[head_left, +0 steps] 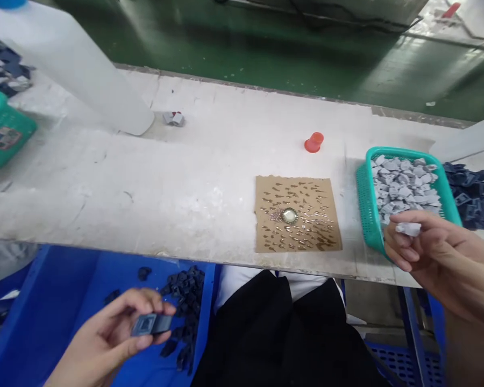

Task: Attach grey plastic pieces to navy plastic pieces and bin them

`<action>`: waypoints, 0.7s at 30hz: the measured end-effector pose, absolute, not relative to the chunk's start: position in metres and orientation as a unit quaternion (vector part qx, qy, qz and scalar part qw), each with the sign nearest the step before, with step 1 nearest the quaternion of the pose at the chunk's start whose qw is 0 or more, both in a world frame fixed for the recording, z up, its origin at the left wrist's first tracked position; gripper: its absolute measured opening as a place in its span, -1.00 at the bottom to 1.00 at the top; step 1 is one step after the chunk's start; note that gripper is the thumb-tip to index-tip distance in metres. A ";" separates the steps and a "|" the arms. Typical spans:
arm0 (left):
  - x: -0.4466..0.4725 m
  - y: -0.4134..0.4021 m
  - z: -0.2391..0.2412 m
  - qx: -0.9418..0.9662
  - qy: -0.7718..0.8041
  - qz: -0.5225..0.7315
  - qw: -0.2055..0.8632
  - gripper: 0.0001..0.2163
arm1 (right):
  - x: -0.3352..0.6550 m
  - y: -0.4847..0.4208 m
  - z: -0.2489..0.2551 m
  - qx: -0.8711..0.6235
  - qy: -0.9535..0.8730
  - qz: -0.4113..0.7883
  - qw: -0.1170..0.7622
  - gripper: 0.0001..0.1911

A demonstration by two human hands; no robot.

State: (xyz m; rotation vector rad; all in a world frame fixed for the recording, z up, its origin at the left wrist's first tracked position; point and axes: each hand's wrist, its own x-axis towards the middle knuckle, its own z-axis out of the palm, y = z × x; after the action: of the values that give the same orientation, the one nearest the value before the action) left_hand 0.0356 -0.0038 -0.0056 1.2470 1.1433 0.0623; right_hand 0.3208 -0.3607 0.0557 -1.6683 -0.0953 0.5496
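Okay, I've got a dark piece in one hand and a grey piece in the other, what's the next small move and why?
Probably bring the two hands together over your lap. The left hand pinches a dark plastic piece above the blue bin, and the right hand pinches a small grey piece beside the green basket. The pieces are far apart, so closing that gap likely comes first.

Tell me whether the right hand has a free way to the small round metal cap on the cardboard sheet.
Probably yes. The right hand already pinches a small grey piece, but nothing stands between it and the round cap on the cardboard sheet; the green basket sits off to the side.
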 end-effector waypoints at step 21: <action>0.167 -0.106 -0.013 0.167 0.159 0.049 0.972 -0.79 | 0.324 -0.267 0.016 -0.841 -0.501 -0.088 0.185 -0.84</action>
State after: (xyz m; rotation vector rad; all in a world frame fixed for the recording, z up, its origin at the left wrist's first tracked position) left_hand 0.1668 -0.1057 -0.0130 0.3374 0.3207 0.0980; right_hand 0.3239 -0.2672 0.0163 -2.3695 -1.4121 -0.2466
